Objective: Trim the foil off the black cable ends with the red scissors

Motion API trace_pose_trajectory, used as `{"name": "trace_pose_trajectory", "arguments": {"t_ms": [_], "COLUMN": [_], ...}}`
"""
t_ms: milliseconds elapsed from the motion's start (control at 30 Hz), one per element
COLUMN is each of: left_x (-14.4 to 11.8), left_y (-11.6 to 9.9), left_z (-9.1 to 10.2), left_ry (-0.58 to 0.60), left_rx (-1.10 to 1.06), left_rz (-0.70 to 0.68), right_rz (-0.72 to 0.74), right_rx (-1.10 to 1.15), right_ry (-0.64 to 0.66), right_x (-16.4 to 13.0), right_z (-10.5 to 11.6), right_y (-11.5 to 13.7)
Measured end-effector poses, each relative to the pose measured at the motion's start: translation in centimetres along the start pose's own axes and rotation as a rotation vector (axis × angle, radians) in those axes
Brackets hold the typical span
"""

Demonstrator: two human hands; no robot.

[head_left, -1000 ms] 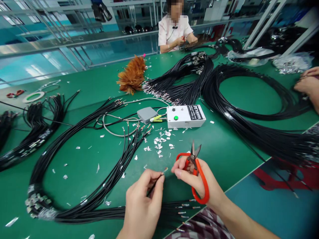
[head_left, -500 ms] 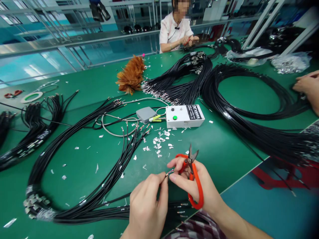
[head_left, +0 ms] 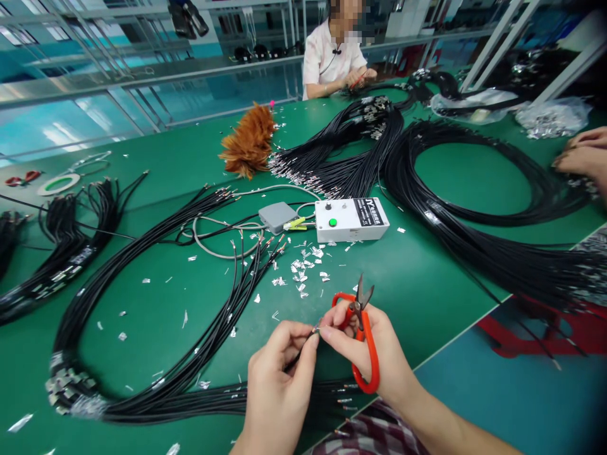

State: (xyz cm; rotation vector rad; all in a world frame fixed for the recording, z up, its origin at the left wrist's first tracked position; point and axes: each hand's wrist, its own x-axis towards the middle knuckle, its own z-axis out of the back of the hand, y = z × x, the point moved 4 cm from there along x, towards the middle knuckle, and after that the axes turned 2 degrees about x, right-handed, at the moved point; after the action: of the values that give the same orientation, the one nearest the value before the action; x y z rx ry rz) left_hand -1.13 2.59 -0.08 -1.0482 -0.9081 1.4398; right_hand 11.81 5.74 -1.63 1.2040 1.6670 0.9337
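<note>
While the left hand [head_left: 277,385] pinches a thin black cable [head_left: 298,356] whose metal-tipped end [head_left: 315,329] slants up and right above the green desk [head_left: 427,284], the right hand [head_left: 374,354], gripping orange-handled scissors [head_left: 363,335] with blades up, touches that tip with its fingertips.

Cable tip [head_left: 315,329] pinched between fingertips, too small to tell.

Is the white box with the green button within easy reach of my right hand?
Probably yes: the right hand holds the orange scissors, and only foil scraps lie before the white box.
</note>
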Motion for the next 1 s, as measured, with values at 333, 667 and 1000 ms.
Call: {"name": "trace_pose_trajectory", "arguments": {"t_ms": [333,667,1000], "left_x": [0.3,0.4,0.6], "left_y": [0.5,1.0,0.8], "left_z": [-0.3,0.0,1.2], "left_ry": [0.197,0.000,0.032], "left_rx": [-0.436,-0.636,-0.762], "left_rz": [0.301,0.408,0.464], "right_rz": [-0.014,0.159,0.426], "right_rx": [-0.037,-0.379,-1.070], "right_ry": [0.006,0.096,0.057], "right_x": [-0.1,-1.1,0.1], "right_z": [-0.9,-1.3,1.4], "right_y": [-1.2,-0.2,0.7]}}
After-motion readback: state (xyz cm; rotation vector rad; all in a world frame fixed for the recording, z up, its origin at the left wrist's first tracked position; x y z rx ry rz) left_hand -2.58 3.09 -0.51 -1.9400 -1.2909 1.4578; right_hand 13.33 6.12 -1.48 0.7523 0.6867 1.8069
